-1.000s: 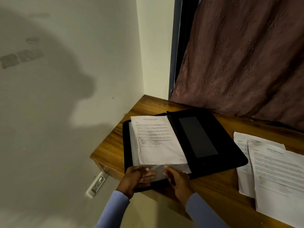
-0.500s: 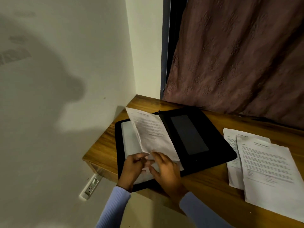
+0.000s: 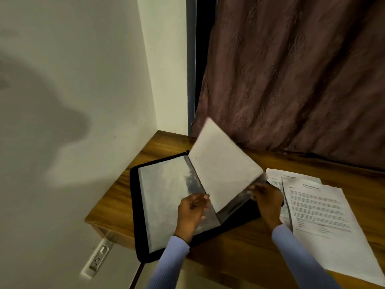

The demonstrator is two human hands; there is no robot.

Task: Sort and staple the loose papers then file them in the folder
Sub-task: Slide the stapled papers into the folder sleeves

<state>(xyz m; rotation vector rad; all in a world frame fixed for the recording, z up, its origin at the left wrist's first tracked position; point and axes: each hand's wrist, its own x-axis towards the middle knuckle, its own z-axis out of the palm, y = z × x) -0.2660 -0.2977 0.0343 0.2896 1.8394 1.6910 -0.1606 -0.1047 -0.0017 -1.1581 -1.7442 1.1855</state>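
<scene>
A black zip folder (image 3: 135, 207) lies open on the wooden desk's left corner, showing clear plastic sleeves (image 3: 164, 197). One sleeve holding a paper (image 3: 223, 170) stands tilted over to the right, its blank back facing me. My right hand (image 3: 265, 198) pinches that sleeve's lower right edge. My left hand (image 3: 192, 209) rests on the sleeves below, fingers apart at the turned page's bottom corner. Two loose printed sheets (image 3: 325, 217) lie overlapped on the desk to the right of the folder.
The wooden desk (image 3: 116, 205) sits in a room corner, a white wall on the left. A brown curtain (image 3: 291, 80) hangs behind it. A wall socket (image 3: 98, 257) is below the desk's left edge. The folder overhangs the desk's front edge.
The sleeve with the printed paper was lifted from the left side and swung over to the right. My right hand moved right with it; my left hand stayed at the bottom.
</scene>
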